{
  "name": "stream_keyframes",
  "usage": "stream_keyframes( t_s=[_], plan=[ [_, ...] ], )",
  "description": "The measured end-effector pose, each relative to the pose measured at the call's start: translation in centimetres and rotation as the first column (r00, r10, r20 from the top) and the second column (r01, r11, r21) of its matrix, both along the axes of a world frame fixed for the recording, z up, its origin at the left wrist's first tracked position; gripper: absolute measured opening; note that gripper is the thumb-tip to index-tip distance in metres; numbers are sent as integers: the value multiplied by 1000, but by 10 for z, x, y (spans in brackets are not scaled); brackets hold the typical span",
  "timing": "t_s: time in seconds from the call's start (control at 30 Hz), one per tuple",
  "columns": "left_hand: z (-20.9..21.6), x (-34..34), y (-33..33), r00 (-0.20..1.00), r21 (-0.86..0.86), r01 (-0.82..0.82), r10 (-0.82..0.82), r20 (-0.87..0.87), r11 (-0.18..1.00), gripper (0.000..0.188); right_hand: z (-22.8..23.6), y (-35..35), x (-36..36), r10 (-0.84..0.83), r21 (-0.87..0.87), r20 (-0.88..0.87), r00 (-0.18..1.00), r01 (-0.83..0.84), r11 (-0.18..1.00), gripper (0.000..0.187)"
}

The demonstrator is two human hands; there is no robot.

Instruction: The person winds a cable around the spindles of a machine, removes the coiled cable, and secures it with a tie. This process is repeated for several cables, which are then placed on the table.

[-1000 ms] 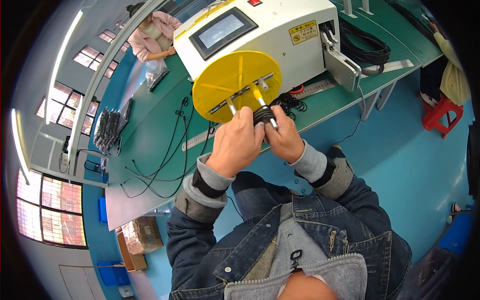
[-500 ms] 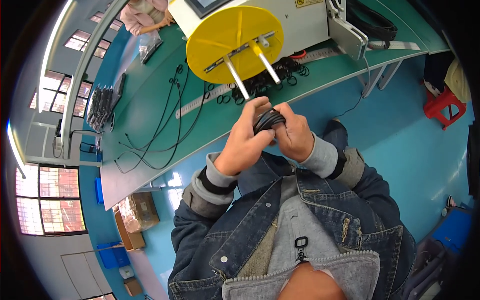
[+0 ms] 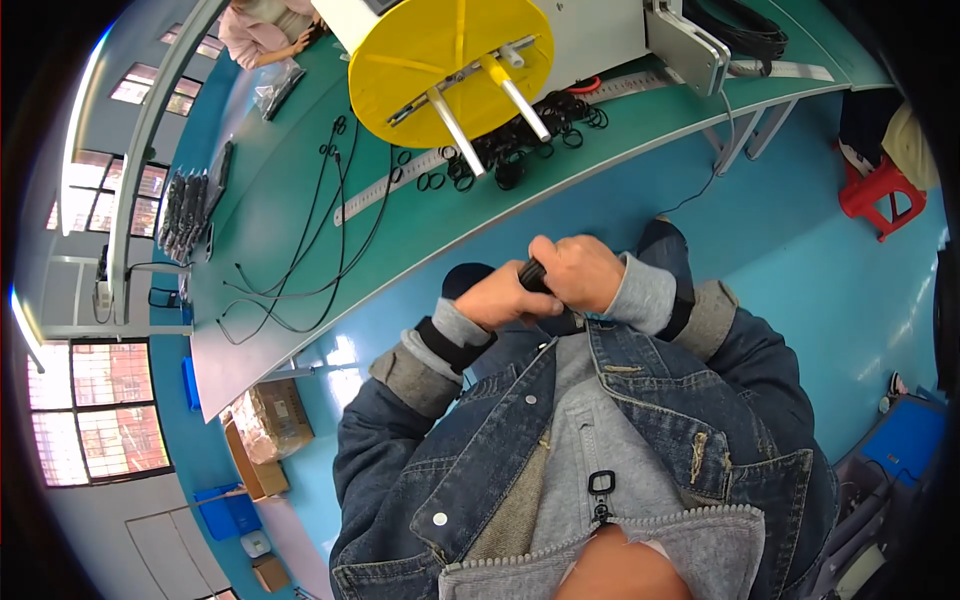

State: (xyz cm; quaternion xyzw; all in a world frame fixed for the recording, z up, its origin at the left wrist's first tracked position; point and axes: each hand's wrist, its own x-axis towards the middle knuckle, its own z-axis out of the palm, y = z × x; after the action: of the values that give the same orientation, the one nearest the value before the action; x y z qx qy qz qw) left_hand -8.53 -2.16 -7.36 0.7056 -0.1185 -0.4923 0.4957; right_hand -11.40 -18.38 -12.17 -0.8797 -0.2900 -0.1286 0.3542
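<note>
Grasping: left hand and right hand meet around a black coil, fingers of both curled tight on it; much of it is hidden.
Coil: in the air before the person's waist, between the hands, apart from prongs and worktop.
Step at the coil: judged by the grip, bundling or tidying it by hand; whether it is tied, I cannot tell.
Next move: seems to call for one hand pinning the turns while the other shifts its fingers.
Knees: a knee lies near the right hand, likely limiting room that way.
Floor: blue floor shows between hands and worktop, leaving room to lift or spread.
Worktop edge: aslant beyond the hands, rising to the right.
Prongs: two bare prongs jut from the yellow wheel toward the person; easily knocked, I judge.
Rings: black rings lie heaped by the prongs.
Cables: loose cables lie at left, some across the ruler.
Machine: white machine stands behind the wheel.
Far side: a co-worker in pink at upper left.
</note>
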Motion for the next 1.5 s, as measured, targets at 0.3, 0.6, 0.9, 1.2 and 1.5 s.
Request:
stream_keyframes(
  t_s=[0.3, 0.6, 0.9, 1.2, 1.5],
  plan=[
    [-37, 3, 5, 952, -169, -273, 291, 93, 947, 19, 14, -34, 56, -81, 296, -68, 994, 98, 950, 15],
    [-14, 19, 7, 729, -445, -679, 464, -504, 584, 21, 9, -24, 95, 32, 662, -455, 890, 314, 681, 15],
    [-25, 15, 4, 822, -466, -532, 564, -83, 707, 14, 21, 2, 35, 551, 734, -679, 485, 421, 534, 17],
    [-32, 9, 16, 815, -464, -531, 578, -50, 709, 8, 5, -1, 2, 682, 856, -513, 521, 256, 449, 15],
    [-12, 3, 11, 944, -226, -270, 303, 131, 936, 13, 42, -39, 13, 487, 610, -744, 457, 167, 775, 26]
  ],
)
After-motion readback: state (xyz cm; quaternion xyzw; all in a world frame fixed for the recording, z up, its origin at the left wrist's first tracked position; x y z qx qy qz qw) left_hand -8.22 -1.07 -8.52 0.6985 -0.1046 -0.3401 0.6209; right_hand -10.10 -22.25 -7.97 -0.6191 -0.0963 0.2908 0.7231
